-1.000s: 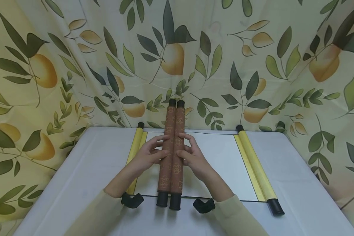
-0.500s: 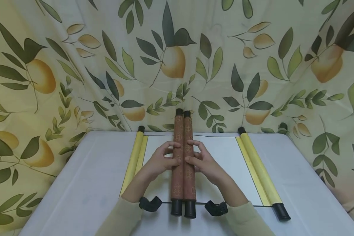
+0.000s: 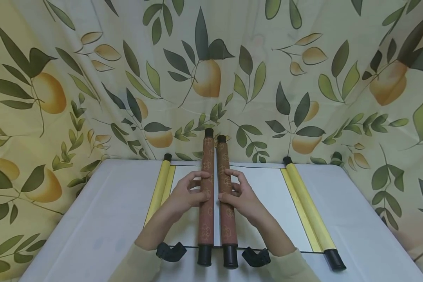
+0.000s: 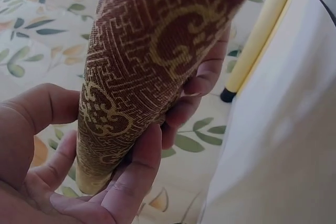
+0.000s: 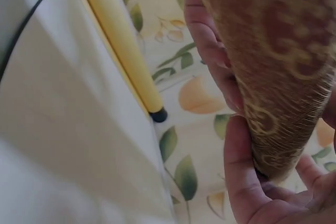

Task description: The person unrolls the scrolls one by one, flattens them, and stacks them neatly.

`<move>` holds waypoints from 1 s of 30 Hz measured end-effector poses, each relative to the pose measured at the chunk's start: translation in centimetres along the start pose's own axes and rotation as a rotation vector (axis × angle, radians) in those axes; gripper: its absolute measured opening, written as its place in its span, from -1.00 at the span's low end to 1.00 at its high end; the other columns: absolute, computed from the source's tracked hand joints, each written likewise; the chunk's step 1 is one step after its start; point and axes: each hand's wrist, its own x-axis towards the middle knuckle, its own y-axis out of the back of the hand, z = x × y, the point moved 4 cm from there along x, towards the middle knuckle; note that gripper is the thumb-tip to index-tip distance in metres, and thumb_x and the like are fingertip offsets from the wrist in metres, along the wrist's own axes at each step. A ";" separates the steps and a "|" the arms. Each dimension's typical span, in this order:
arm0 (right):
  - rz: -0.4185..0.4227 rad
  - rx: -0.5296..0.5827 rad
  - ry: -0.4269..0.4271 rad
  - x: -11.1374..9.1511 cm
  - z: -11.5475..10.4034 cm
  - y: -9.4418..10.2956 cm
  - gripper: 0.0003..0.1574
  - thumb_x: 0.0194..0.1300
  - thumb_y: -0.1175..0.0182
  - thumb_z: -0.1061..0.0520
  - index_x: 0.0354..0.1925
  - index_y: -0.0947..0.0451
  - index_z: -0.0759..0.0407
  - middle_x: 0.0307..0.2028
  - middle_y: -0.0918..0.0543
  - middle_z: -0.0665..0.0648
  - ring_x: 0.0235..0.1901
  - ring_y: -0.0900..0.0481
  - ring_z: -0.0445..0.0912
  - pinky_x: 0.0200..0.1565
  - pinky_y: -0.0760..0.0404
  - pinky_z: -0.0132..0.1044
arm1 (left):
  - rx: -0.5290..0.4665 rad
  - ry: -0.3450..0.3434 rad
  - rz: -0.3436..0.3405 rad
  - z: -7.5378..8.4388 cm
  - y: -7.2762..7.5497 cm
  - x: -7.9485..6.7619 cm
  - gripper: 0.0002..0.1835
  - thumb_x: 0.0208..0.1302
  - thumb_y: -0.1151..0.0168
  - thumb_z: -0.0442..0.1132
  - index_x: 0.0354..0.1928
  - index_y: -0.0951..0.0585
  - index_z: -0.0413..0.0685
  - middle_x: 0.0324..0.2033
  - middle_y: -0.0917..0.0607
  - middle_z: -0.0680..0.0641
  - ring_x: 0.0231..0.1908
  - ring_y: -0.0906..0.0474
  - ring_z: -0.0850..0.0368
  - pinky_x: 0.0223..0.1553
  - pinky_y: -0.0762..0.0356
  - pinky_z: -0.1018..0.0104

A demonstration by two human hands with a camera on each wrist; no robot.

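Two brown, gold-patterned scroll rolls with black end knobs are held up above the table, side by side with a narrow gap between them. My left hand point(image 3: 185, 196) grips the left roll point(image 3: 206, 211), thumb on the near side and fingers around it. The right roll point(image 3: 228, 219) is held by my right hand point(image 3: 246, 200) in the same way. In the left wrist view the brocade cloth of the left roll point(image 4: 131, 66) fills the middle, with fingertips on both sides. The right wrist view shows fingers around the right roll point(image 5: 278, 77). Whether the rolls are joined cannot be told.
Beneath the hands lies an open scroll with a white sheet point(image 3: 268, 211), a yellow left roll point(image 3: 158, 192) and a yellow right roll point(image 3: 310, 209). It rests on a white-covered table point(image 3: 102, 219). A fruit-and-leaf patterned curtain point(image 3: 253, 35) hangs behind and at the sides.
Earlier the two brown rolls were close together, near touching. Both hands shifted right with them at first. Now the rolls stand slightly apart, with a white strip showing between them.
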 end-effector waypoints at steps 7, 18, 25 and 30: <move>-0.006 0.018 0.036 -0.2 -1.5 0.2 -0.02 0.28 -0.25 0.24 0.49 0.03 -0.07 0.22 -0.42 0.46 0.10 -0.58 0.24 -0.03 -0.67 -0.07 | -0.022 -0.043 -0.007 1.3 0.5 -0.4 -0.40 0.19 -0.27 -0.41 0.30 -0.43 0.00 0.24 -0.39 -0.24 0.02 -0.56 -0.02 -0.13 -0.68 0.11; -0.018 0.009 0.027 -0.7 -1.4 0.6 -0.06 0.31 -0.26 0.17 0.48 0.00 -0.06 0.28 -0.40 0.41 0.08 -0.61 0.18 -0.08 -0.69 -0.05 | -0.047 -0.043 0.000 1.6 0.7 -0.8 -0.40 0.20 -0.27 -0.41 0.30 -0.42 0.01 0.27 -0.39 -0.20 -0.01 -0.55 0.00 -0.16 -0.67 0.14; -0.005 -0.007 0.036 -0.8 -1.7 0.8 -0.13 0.38 -0.20 0.13 0.49 0.01 -0.06 0.28 -0.42 0.43 0.07 -0.61 0.15 -0.10 -0.69 -0.04 | -0.051 -0.060 -0.001 2.1 0.9 -1.1 -0.40 0.19 -0.27 -0.41 0.29 -0.42 0.02 0.24 -0.39 -0.23 -0.11 -0.60 0.03 -0.19 -0.66 0.15; -0.015 -0.003 0.030 -0.8 -1.6 0.8 -0.16 0.41 -0.15 0.16 0.49 0.02 -0.06 0.26 -0.43 0.44 0.02 -0.62 0.11 -0.12 -0.68 -0.07 | -0.054 -0.068 -0.003 2.5 1.0 -1.4 -0.39 0.19 -0.27 -0.40 0.30 -0.41 -0.01 0.24 -0.38 -0.25 -0.07 -0.59 0.02 -0.18 -0.66 0.16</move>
